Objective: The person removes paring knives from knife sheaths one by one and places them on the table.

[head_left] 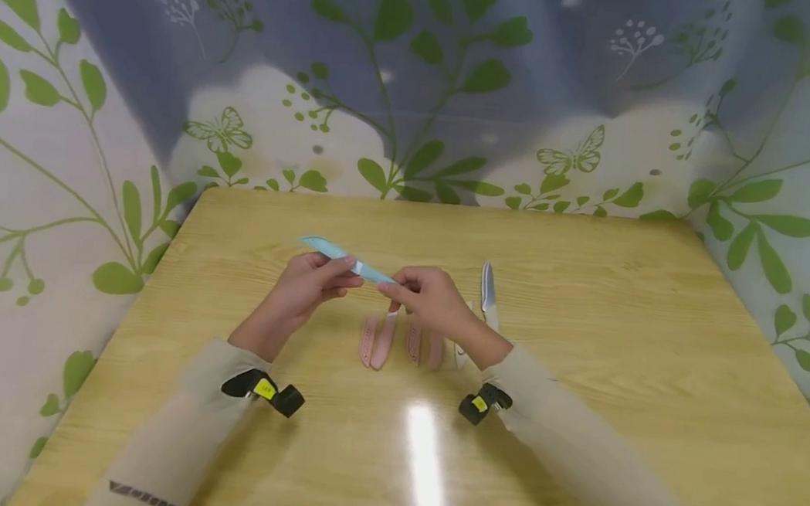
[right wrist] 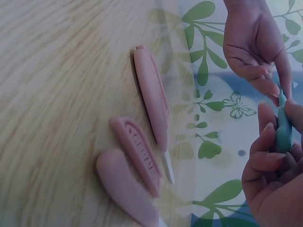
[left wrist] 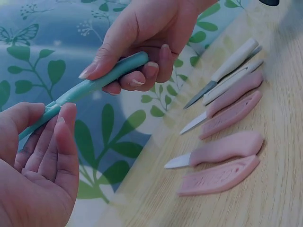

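Note:
Both hands hold a turquoise knife (left wrist: 120,66) above the table, with its turquoise sheath (left wrist: 35,124) over the blade end. My left hand (head_left: 298,289) pinches the sheath between thumb and fingers. The handle is gripped by my right hand (head_left: 433,297), thumb on one side and fingers curled on the other. Handle and sheath meet in line; no blade shows between them. Below the hands lie a pink knife (left wrist: 227,148) and a pink sheath (left wrist: 220,177), side by side. Beyond them is a second pink knife (left wrist: 236,92) with another pink sheath (left wrist: 232,113).
A white-handled knife (left wrist: 236,59) with a grey blade lies bare beside a white sheath (left wrist: 232,84). The blades of the pink knives are also uncovered. The wooden table (head_left: 584,279) meets a leaf-patterned curtain (head_left: 267,121) at its back edge.

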Motion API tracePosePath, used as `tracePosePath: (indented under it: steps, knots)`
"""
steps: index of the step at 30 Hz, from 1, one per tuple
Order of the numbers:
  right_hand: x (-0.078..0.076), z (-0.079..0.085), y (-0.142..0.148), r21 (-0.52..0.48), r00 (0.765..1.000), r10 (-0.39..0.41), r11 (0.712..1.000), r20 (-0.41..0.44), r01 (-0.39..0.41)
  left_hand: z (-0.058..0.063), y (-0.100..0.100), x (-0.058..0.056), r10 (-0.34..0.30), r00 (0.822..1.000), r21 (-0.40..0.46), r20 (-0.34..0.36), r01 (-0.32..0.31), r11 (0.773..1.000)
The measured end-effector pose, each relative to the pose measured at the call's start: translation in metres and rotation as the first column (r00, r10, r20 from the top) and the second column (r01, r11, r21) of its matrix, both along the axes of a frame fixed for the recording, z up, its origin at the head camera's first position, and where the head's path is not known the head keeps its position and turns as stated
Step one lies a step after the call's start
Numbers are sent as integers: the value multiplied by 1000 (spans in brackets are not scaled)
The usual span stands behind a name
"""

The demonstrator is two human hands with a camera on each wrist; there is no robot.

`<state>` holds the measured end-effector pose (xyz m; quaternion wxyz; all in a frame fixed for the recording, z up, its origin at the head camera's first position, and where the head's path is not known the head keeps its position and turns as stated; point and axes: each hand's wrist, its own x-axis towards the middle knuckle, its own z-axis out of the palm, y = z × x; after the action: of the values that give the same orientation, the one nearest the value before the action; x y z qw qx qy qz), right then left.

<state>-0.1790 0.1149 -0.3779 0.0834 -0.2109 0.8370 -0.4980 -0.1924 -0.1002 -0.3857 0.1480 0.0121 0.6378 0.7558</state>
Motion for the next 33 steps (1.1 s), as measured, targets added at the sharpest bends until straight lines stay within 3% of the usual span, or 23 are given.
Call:
tracePosePath:
  steps: [5, 14, 20, 33]
  knots:
    - [-4, -8, 26, -22, 998, -43, 999, 34, 44, 1, 20, -7, -71, 997, -23, -24, 71, 997]
    - [0, -8, 44, -113, 990, -44, 992, 131, 59, 5, 28, 0, -140, 990, -62, -29, 138, 989]
    - [2, -6, 48, -169, 984, -15, 985, 176, 45, 5, 26, 7, -153, 988, -123, -33, 147, 981]
    - [0, -2, 50, -253, 958, -10, 964, 286, 85, 1, 11, 12, -135, 990, -103, -28, 131, 986]
